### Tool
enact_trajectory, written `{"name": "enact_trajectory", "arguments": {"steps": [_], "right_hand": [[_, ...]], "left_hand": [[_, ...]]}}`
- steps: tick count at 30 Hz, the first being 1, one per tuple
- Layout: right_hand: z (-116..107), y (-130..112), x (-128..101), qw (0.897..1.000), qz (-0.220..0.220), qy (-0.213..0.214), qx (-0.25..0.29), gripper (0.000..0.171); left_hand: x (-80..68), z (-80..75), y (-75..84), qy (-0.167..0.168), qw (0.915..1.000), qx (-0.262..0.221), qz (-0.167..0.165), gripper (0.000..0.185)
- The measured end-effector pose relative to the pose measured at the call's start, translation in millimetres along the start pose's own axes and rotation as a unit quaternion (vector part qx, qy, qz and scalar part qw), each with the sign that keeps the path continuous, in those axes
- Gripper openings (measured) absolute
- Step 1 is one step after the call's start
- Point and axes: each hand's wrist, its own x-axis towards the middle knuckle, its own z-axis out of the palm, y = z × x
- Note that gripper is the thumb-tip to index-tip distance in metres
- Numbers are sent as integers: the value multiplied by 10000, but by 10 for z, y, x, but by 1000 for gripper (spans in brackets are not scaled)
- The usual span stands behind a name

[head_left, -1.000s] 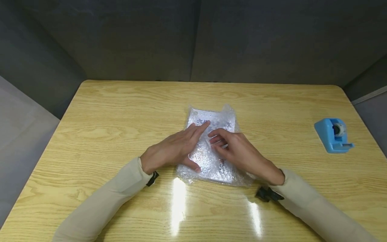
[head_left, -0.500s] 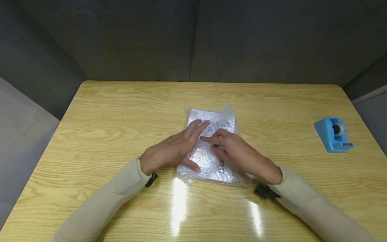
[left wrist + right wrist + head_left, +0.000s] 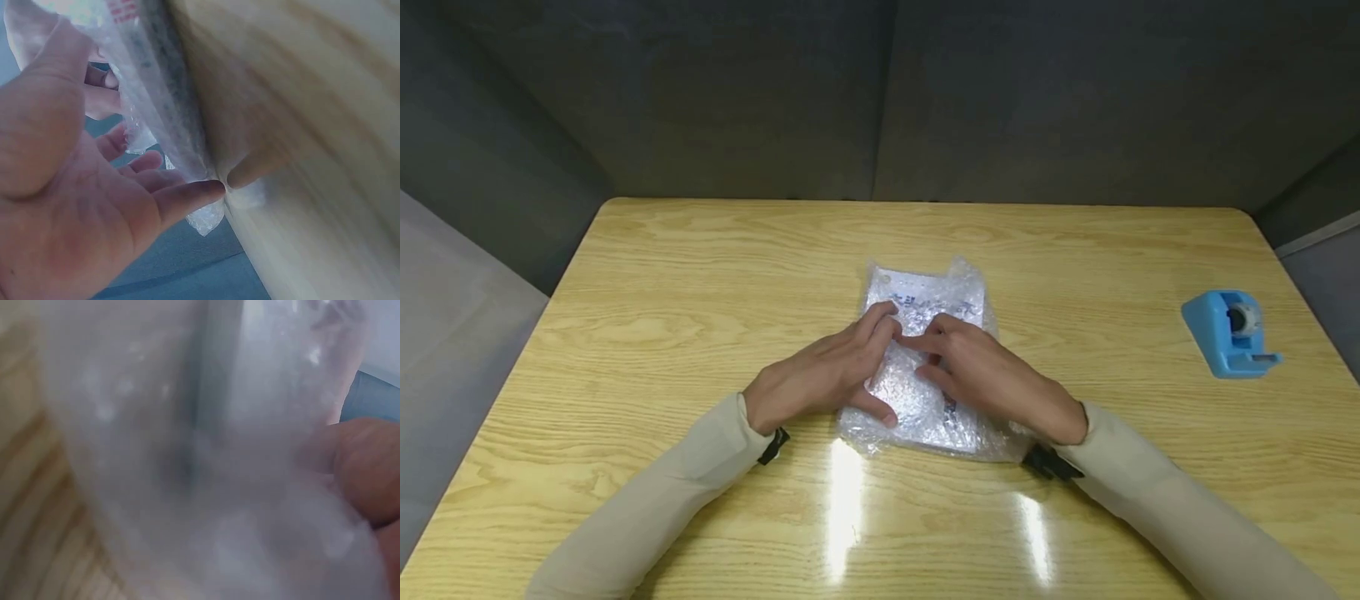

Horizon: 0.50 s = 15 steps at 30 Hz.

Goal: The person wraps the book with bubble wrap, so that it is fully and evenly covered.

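Observation:
A flat rectangular package in bubble wrap (image 3: pixel 898 400) lies at mid-table in the head view. Dark blue characters on a white face show through the plastic. My left hand (image 3: pixel 835 362) rests on its left side, thumb apart near the lower edge and fingers slightly bent. In the left wrist view, one finger of that left hand (image 3: pixel 94 206) reaches the tabletop beside the package. My right hand (image 3: pixel 977 367) is over the package's middle, its index finger extended to the left hand's fingertips. Bubble wrap (image 3: pixel 250 506) fills most of the right wrist view, blurred; what lies under the right fingertips is hidden.
A blue tape dispenser (image 3: pixel 1221 333) with a roll stands near the right side of the wooden table (image 3: pixel 700 275). Dark grey partitions (image 3: pixel 737 100) rise behind the table's far edge.
My right hand's index finger has straightened and shifted left across the package. The left hand's fingers have bent a little more. The package has stayed put.

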Motion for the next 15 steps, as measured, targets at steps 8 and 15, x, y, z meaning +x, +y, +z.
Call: {"name": "enact_trajectory", "arguments": {"steps": [8,15], "right_hand": [[9,2,20,9999,107,-30,109,45],[-2,5,28,9997,187,-51,172,42]], "left_hand": [[-18,9,-5,152,9987,429,215,84],[-37,20,38,88,9960,887,-9,88]]}}
